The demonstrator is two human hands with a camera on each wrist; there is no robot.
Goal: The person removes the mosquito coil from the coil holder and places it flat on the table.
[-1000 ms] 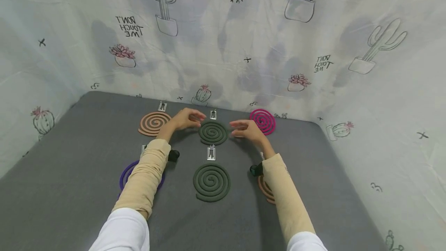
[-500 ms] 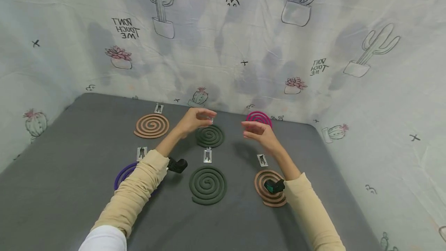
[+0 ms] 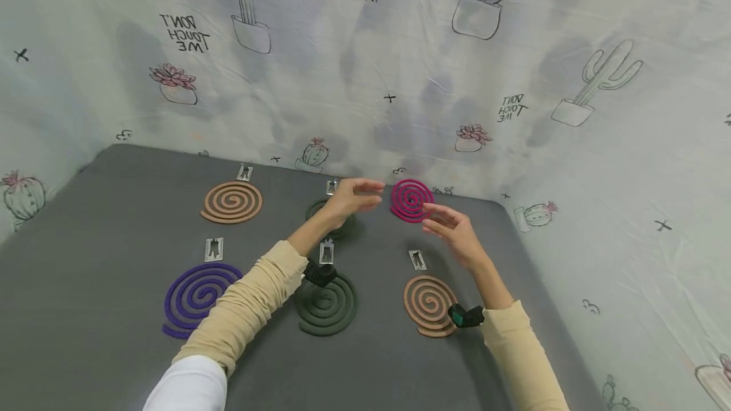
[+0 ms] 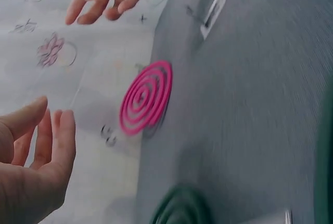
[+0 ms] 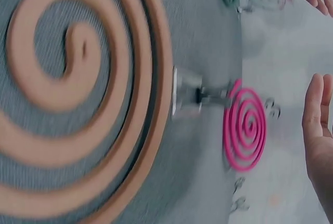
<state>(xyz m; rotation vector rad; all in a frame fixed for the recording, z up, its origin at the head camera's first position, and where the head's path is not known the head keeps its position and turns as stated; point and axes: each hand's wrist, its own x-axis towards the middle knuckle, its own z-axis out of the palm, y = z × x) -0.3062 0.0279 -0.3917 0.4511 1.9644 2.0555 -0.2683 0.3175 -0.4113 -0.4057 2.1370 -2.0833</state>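
Note:
A pink mosquito-repellent-style coil [image 3: 411,200] lies flat at the back right of the grey table, between my two raised hands. My left hand [image 3: 355,200] hovers to its left, fingers loosely bent with nothing between them, partly hiding the back green coil [image 3: 317,209]. On the other side my right hand [image 3: 454,230] hangs in the air, fingers relaxed and holding nothing; in the head view its fingertips overlap the pink coil's right edge. The left wrist view shows the pink coil [image 4: 146,98] apart from both hands. Large in the right wrist view is a tan coil [image 5: 119,78].
Other coils lie flat: a back tan one [image 3: 232,202], a purple one [image 3: 197,297] partly behind my left sleeve, a front green one [image 3: 327,309] and a front tan one [image 3: 428,306]. Small metal stands [image 3: 214,249] lie behind several coils. A printed cloth [image 3: 342,81] encloses the table.
Both hands have shifted right, from either side of the back green coil to either side of the pink coil. The view has turned slightly; the coils have stayed put.

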